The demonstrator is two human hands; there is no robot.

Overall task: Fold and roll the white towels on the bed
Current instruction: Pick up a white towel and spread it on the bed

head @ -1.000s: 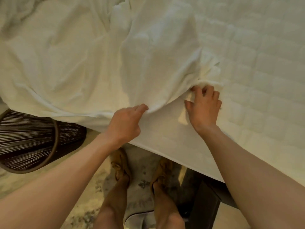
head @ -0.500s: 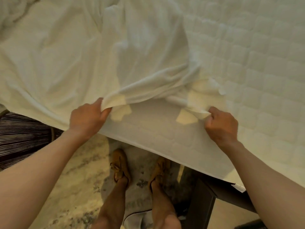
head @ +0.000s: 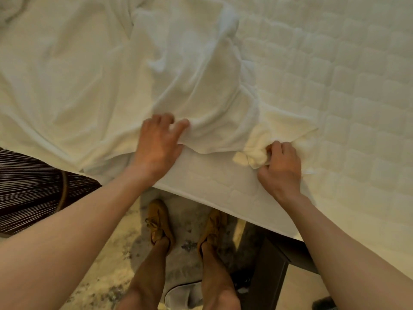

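Observation:
A large white towel (head: pixel 190 74) lies crumpled on the quilted bed (head: pixel 348 90), its near edge close to the bed's front edge. My left hand (head: pixel 156 144) rests on the towel's near edge with fingers spread; it looks motion-blurred. To the right, my right hand (head: pixel 280 168) has its fingers curled round a bunched corner of the towel (head: pixel 252 156). More white cloth (head: pixel 55 68) spreads to the left; I cannot tell whether it is the same towel.
A dark striped woven basket (head: pixel 29 189) stands on the floor at the left, against the bed. My feet in tan shoes (head: pixel 158 220) stand on a speckled floor. A dark bed leg (head: pixel 268 278) is at the lower right, a white slipper (head: pixel 185 296) below.
My left hand let go of the towel edge it pinched, moved right and forward, and now lies spread on the cloth. My right hand stays on the corner, moved slightly left.

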